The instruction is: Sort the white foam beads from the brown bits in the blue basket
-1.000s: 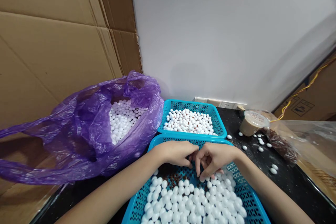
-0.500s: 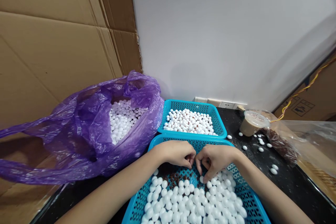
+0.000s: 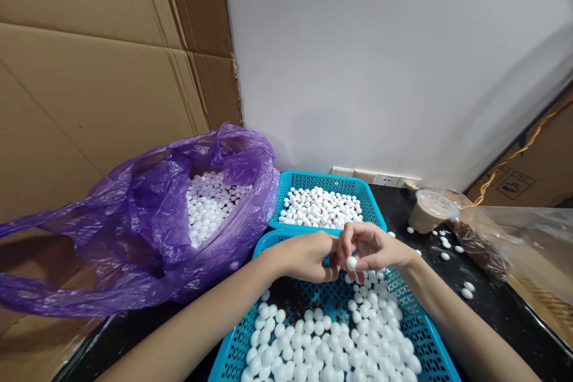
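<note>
My right hand pinches a small white ball between thumb and fingers, above the far end of the nearer blue plastic basket. Close against it, my left hand has its fingers curled and pointing toward the right hand; whatever they hold, if anything, is hidden. Many loose white balls fill the near part of this basket. Small dark reddish-brown bits lie on its floor below my left hand.
Behind stands a second blue basket with white balls carrying brown bits. A purple plastic bag of white balls sits left. To the right are a lidded tub, a bag of brown bits and scattered balls on the black counter.
My right hand has risen from the basket floor with a white ball in its fingers and turned toward my left hand. The left hand has moved slightly right, and the two now meet.
</note>
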A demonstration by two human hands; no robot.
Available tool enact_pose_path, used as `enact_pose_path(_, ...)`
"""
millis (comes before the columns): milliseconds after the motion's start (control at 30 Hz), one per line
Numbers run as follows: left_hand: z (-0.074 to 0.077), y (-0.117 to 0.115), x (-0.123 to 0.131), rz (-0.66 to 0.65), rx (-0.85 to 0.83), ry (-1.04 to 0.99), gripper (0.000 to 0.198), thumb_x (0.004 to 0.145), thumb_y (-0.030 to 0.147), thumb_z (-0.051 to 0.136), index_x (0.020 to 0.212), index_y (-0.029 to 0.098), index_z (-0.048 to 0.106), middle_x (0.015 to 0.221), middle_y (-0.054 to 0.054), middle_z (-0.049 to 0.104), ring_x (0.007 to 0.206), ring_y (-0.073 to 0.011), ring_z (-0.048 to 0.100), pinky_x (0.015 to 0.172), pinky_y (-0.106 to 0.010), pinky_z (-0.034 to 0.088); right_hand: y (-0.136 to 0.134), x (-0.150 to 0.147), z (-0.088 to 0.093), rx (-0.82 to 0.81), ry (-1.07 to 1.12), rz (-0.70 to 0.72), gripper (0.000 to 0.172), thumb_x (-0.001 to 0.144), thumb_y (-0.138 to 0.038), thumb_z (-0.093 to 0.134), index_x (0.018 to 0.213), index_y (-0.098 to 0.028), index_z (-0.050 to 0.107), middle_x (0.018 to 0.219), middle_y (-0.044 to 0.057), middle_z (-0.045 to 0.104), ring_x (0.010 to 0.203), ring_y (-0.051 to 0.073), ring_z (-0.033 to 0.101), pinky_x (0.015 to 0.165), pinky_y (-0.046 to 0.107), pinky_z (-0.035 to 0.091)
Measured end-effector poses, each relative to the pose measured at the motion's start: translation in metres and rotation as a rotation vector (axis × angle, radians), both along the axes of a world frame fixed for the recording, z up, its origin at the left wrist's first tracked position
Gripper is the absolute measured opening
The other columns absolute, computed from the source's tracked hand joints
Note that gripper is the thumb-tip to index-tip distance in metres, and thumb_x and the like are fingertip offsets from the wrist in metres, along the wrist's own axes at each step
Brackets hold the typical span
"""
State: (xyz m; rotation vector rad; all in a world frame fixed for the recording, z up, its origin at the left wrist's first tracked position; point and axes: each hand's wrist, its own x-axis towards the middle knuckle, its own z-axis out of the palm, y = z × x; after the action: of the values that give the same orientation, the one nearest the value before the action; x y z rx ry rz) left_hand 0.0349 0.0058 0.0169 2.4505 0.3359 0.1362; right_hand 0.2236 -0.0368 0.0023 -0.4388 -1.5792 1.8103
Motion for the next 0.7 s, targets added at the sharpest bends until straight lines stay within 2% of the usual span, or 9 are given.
enact_pose_path(133, 0.004, 0.001, 0.004, 0.110, 0.034, -0.327, 0.013, 0.072, 0.008, 0.053, 0.082, 0.015, 0.059, 0.080, -0.001, 0.064, 0.073, -0.0124, 0.060, 0.067, -0.022, 0.048, 0.004, 0.000, 0.002, 0.046, 0.168, -0.276, 0.015, 0.074, -0.019, 0.067, 0.084, -0.019, 0.056, 0.075, 0.000, 0.060, 0.060, 0.011, 0.061, 0.043, 0.017, 0.051)
enact_pose_path(300, 0.007, 0.002, 0.008, 0.449, 0.073, -0.639, 0.014, 0.078, 0.013, 0.055, 0.090, 0.016, 0.060, 0.088, -0.003, 0.063, 0.077, -0.0113, 0.060, 0.061, -0.019, 0.052, 0.008, 0.000, 0.006, 0.034, 0.211, -0.624, 0.009, 0.075, -0.021, 0.065, 0.080, -0.020, 0.057, 0.087, 0.001, 0.055, 0.071, 0.010, 0.056, 0.047, 0.015, 0.053)
enact_pose_path(367, 0.007, 0.003, 0.008, 0.504, 0.092, -0.725, 0.012, 0.079, 0.014, 0.056, 0.090, 0.016, 0.062, 0.089, -0.004, 0.064, 0.079, -0.0114, 0.061, 0.061, -0.019, 0.053, 0.010, 0.000, 0.006, 0.020, 0.204, -0.702, 0.010, 0.075, -0.022, 0.066, 0.079, -0.021, 0.057, 0.086, 0.000, 0.054, 0.075, 0.011, 0.056, 0.049, 0.015, 0.053)
enact_pose_path(500, 0.008, 0.004, 0.007, 0.456, 0.103, -0.755, 0.008, 0.079, 0.014, 0.059, 0.084, 0.016, 0.064, 0.087, -0.004, 0.065, 0.081, -0.0118, 0.061, 0.060, -0.018, 0.054, 0.011, -0.001, 0.004, -0.011, 0.134, -0.758, 0.014, 0.072, -0.024, 0.069, 0.080, -0.022, 0.058, 0.080, 0.000, 0.055, 0.076, 0.013, 0.057, 0.051, 0.017, 0.054)
enact_pose_path(700, 0.011, 0.001, 0.006, 0.403, 0.123, -0.753, 0.003, 0.077, 0.017, 0.063, 0.075, 0.016, 0.065, 0.076, -0.002, 0.066, 0.070, -0.0101, 0.062, 0.056, -0.017, 0.052, 0.010, -0.003, 0.005, 0.005, 0.121, -0.705, 0.012, 0.075, -0.023, 0.067, 0.085, -0.023, 0.061, 0.081, -0.001, 0.058, 0.073, 0.011, 0.058, 0.054, 0.017, 0.053)
